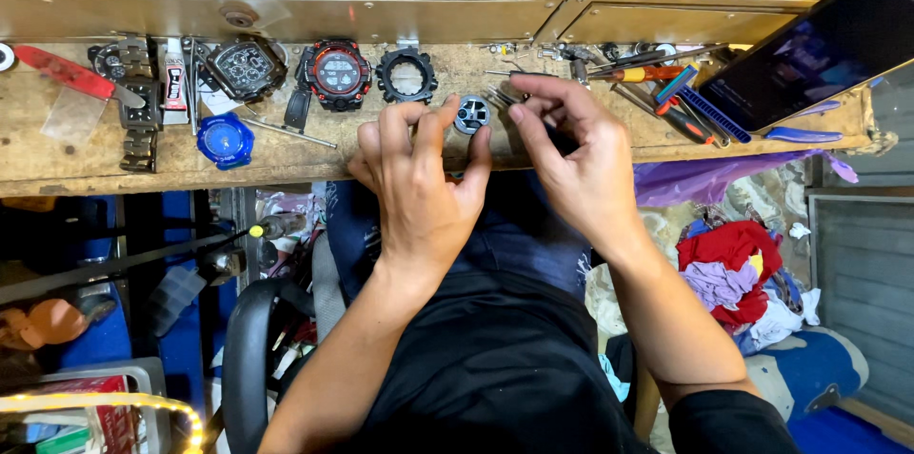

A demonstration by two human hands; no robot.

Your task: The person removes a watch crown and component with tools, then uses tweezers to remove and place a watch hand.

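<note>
My left hand pinches a small round grey watch module between thumb and fingertips, just above the front edge of the wooden workbench. My right hand is beside it, fingers closed on thin metal tweezers whose tips point at the module. Behind the hands lie a red-and-black watch, an empty black watch bezel frame and a grey-black watch case.
A blue round cap, metal strap links, a glue tube and a red-handled knife lie at left. Screwdrivers and a blue comb-like tool lie at right beside a tilted dark tablet. Chair and cloth piles sit below.
</note>
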